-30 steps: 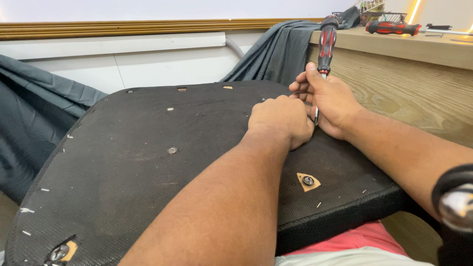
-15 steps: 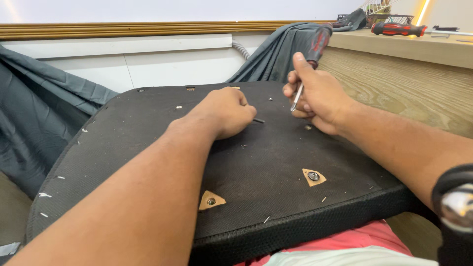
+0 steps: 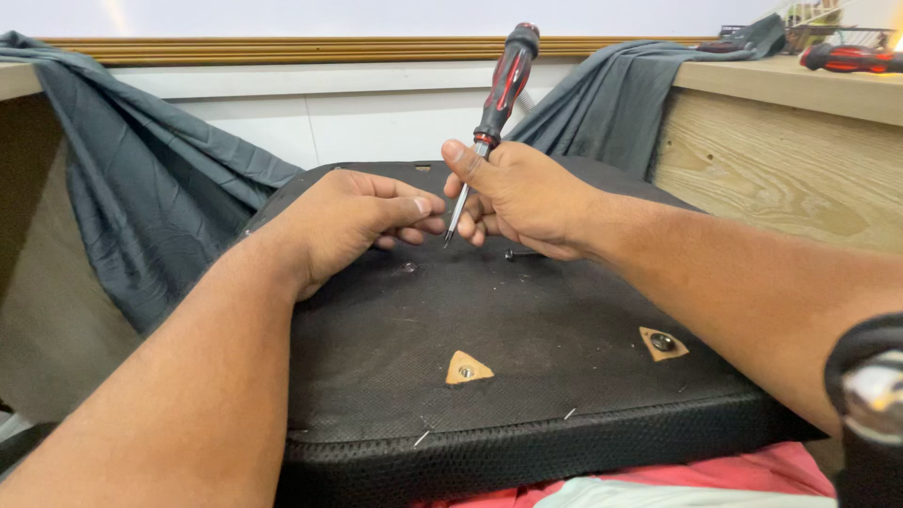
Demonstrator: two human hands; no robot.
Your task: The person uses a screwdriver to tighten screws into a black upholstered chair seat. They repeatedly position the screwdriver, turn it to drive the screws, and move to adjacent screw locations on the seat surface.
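Two hands, one screwdriver

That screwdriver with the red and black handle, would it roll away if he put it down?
Probably somewhat: the screwdriver, held in the right hand, looks round and slim. The coarse black seat pad might check it. Its thin metal shaft looks stiff, and the grooved handle seems unlikely to slip.

The near half of the black seat base is left open, broken only by two tan triangular patches. Farther back, passage is blocked by the left hand and right hand around the screwdriver. The sides are hemmed by grey cloth and a wooden bench.
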